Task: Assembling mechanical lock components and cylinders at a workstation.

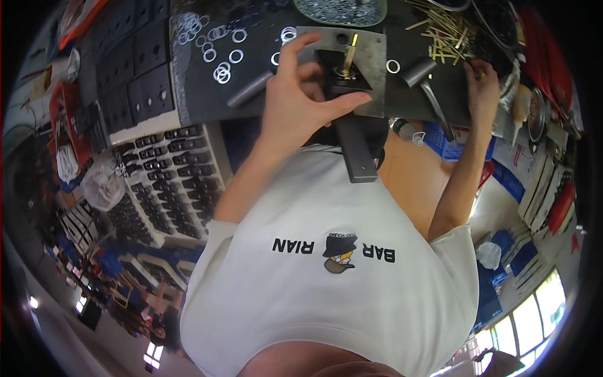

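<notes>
Left fingers arched wide around black block near bench edge; right fingers by brass-coloured strips, grip unclear.

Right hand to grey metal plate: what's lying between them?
Head view: a hammer and, closer to the plate, a pale ring. The right hand is beyond the hammer.

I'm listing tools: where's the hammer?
In the head view, the hammer lies right of centre, between the metal plate and the right hand.
</notes>
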The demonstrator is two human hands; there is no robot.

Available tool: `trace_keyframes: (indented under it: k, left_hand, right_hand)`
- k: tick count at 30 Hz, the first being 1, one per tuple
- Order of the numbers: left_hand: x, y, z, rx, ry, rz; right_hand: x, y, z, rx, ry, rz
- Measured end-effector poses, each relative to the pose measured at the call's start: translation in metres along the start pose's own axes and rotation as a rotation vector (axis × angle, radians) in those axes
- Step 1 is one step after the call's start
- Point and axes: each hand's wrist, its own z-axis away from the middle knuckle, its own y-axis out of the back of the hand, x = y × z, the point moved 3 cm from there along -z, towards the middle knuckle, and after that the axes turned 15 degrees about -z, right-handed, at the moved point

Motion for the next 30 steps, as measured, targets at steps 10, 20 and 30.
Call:
trace_keyframes:
  k: [10, 20, 30]
  left_hand:
    - [-0.014, 0.002, 0.008, 0.0, 0.048, 0.308]
    - [-0.016, 0.001, 0.01, -0.049, 0.038, 0.562]
    - [-0.015, 0.005, 0.008, -0.012, 0.083, 0.35]
  right_hand:
    - [-0.14, -0.01, 0.089, -0.504, -0.227, -0.602]
    - [-0.144, -0.033, 0.089, -0.319, 0.066, -0.419]
    - [-0.144, -0.033, 0.098, -0.336, 0.041, -0.386]
